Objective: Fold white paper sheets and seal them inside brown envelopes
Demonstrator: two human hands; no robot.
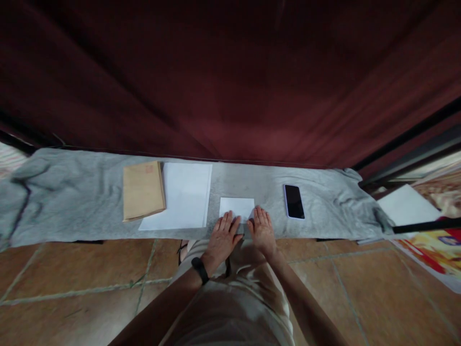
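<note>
Our grey-draped counter (248, 180) runs along a dark red curtain (230, 96). On it, directly before us, lies a small white paper (236, 204); our left hand (222, 236) rests flat over its near left part, our right hand (262, 233), fingers extended, at its right edge. Leftward, brown envelopes (143, 190) overlap larger white sheets (185, 197); rightward lies a phone (295, 202).
</note>
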